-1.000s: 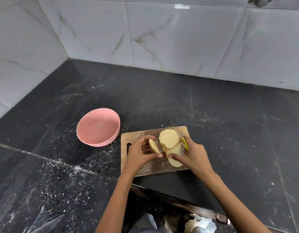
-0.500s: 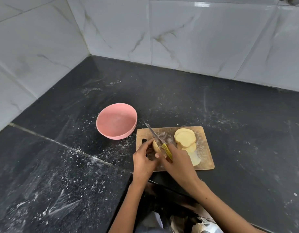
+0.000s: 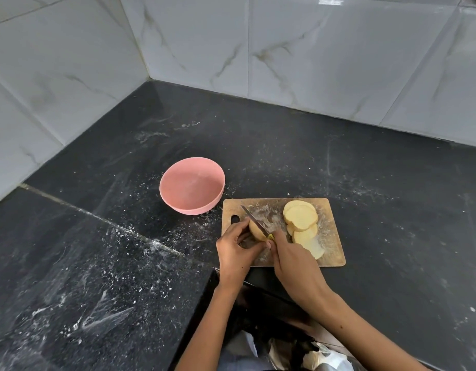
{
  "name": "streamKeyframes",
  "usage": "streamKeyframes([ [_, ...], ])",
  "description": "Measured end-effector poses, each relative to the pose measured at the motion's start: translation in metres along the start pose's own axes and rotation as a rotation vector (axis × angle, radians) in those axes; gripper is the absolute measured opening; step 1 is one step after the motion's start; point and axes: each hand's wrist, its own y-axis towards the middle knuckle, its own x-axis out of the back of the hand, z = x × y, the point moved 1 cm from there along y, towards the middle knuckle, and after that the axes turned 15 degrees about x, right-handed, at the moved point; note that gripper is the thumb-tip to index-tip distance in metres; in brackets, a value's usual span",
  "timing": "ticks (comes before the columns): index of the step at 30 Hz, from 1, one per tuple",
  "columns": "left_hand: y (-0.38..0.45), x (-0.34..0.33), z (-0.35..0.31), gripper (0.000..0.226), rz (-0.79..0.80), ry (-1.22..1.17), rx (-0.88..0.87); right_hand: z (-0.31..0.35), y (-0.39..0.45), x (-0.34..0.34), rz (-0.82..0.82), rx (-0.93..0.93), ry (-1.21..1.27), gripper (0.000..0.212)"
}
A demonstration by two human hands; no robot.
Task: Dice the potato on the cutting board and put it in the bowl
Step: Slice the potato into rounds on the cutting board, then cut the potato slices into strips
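A wooden cutting board (image 3: 330,253) lies on the dark speckled surface (image 3: 379,183), near its front edge. On the left part of the board the left hand (image 3: 235,250) pinches a potato piece (image 3: 255,230) between curled fingers and thumb, holding it against the wood. The right hand (image 3: 290,259) grips the yellow handle of a knife (image 3: 254,219), fingers wrapped round it; only a sliver of the handle shows beside the knuckles. The blade slants up and to the left across the top of the held piece, its tip pointing toward the board's handle slot (image 3: 234,218).

On the right half of the board lies a stack of potato slices (image 3: 301,218), overlapping like fallen cards, the lowest ones reaching toward the board's near edge just beside the right hand. The stack is apart from the piece under the knife.

A pink bowl (image 3: 192,186) stands on the surface just beyond the board's far left corner, very close to it; whether they touch is not clear. White powdery smears and specks mark the surface around the bowl and board. Marbled white wall tiles (image 3: 285,49) rise behind, meeting in a corner at the back left.
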Motion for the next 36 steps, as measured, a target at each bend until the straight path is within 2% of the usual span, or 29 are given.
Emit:
streamKeyframes([
  [3, 0.004, 0.001, -0.003, 0.07, 0.019, 0.11, -0.04, -0.005, -0.003, -0.001, -0.013, -0.044, -0.024, 0.017],
  [7, 0.018, 0.009, -0.02, 0.075, 0.133, 0.453, -0.072, -0.017, -0.007, -0.001, -0.114, -0.07, 0.031, 0.018],
  [11, 0.024, 0.01, -0.021, 0.074, 0.203, 0.686, -0.103, -0.026, -0.01, -0.004, -0.105, -0.118, 0.056, 0.02],
  [15, 0.02, 0.013, -0.017, 0.066, 0.206, 0.688, -0.149, -0.027, -0.012, -0.007, -0.095, -0.131, 0.054, 0.018],
  [21, 0.028, 0.019, -0.018, 0.048, 0.303, 0.679, -0.195, -0.029, -0.014, -0.006, -0.071, -0.14, 0.062, 0.021],
  [24, 0.021, 0.013, -0.022, 0.05, 0.234, 0.653, -0.154, -0.031, -0.015, -0.009, -0.067, -0.154, 0.076, 0.022],
  [28, 0.009, -0.008, -0.03, 0.05, 0.063, 0.687, -0.072, -0.031, -0.012, -0.01, -0.07, -0.173, 0.106, 0.021],
  [30, 0.011, -0.011, -0.032, 0.05, 0.049, 0.717, -0.075, -0.032, -0.011, -0.008, -0.058, -0.187, 0.107, 0.021],
  [32, 0.019, -0.007, -0.031, 0.055, 0.166, 0.673, -0.125, -0.033, -0.011, -0.006, -0.046, -0.191, 0.089, 0.022],
  [35, 0.031, 0.002, -0.027, 0.059, 0.442, 0.668, -0.199, -0.034, -0.011, -0.005, -0.025, -0.207, 0.073, 0.02],
  [36, 0.032, 0.004, -0.024, 0.057, 0.468, 0.674, -0.224, -0.034, -0.011, -0.006, -0.019, -0.214, 0.076, 0.019],
])
